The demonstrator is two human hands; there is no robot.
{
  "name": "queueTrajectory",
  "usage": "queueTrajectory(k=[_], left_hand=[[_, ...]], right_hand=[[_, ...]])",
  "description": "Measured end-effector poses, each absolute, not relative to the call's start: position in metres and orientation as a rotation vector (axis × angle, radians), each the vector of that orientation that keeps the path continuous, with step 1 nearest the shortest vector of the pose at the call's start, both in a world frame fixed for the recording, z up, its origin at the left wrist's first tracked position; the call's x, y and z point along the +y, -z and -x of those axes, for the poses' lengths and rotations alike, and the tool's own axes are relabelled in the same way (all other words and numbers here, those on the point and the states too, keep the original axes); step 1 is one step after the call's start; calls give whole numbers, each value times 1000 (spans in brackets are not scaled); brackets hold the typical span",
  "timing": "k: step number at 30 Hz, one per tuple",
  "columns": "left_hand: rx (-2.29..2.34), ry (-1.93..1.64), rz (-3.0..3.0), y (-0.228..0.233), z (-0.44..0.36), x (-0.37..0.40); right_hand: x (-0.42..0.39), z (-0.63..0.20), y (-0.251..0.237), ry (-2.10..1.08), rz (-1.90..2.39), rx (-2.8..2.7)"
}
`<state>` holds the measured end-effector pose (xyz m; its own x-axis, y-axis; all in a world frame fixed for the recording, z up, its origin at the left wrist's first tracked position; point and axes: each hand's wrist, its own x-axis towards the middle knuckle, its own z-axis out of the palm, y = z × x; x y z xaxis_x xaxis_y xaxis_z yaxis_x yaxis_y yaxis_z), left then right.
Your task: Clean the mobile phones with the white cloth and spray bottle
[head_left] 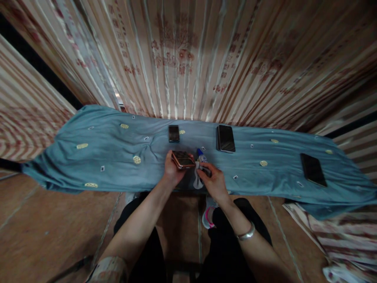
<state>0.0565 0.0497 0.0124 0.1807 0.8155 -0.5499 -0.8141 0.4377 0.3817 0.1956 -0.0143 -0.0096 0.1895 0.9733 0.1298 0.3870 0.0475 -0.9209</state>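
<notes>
- Near the bench's front edge, centre: rose-gold phone (183, 159) held in left hand (172, 171), grip closed round its left edge.
- Right hand (214, 181) pinches a white cloth (198, 179); small spray bottle (201, 156) just beside.
- Phone looks stiff, slick, breakable; best held by its edges.
- Blue cloth (103, 157) covers bench; three more phones (225, 138) lie apart.

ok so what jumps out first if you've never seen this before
Two bare arms meet at the middle: the left hand holds a rose-gold phone, the right hand a small spray bottle and white cloth. Three dark phones lie on the blue patterned cloth, before striped curtains.
</notes>
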Motion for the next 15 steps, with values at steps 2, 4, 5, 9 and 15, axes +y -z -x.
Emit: queueTrajectory(k=[2, 4, 5, 9, 15], left_hand=[[786, -1181, -10, -11, -58, 52], [798, -1194, -27, -11, -59, 53], [806, -1198, -35, -11, -60, 54], [831, -1218, -58, -10, -63, 56], [815, -1257, -65, -5, -66, 58]], right_hand=[[-13, -198, 8, -732, 1531, -1401], [-13, -198, 7, -675, 1523, -1479], [-13, -198, 7, -641, 1508, -1516], [-13, -193, 11, -521, 1445, -1631], [-14, -181, 14, -406, 1336, -1743]])
